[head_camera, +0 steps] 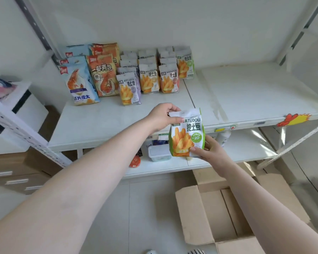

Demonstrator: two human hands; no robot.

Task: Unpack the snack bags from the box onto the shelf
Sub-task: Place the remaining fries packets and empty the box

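I hold a green-edged snack bag (187,134) upright in the air, just in front of the white shelf (246,96). My left hand (162,116) pinches its top left corner. My right hand (208,151) grips its bottom right corner from below. Several snack bags stand in rows at the shelf's back left: fries bags (149,79), orange shrimp bags (103,74) and blue shrimp bags (79,83). The open cardboard box (224,213) sits on the floor under my right arm; its visible inside shows only bare cardboard.
The right half of the shelf is bare, with a yellow-red sticker (292,120) on its front edge. A lower shelf holds a plastic container (159,153) and small items. A slanted white shelf post (26,132) and drawers (17,178) stand at the left.
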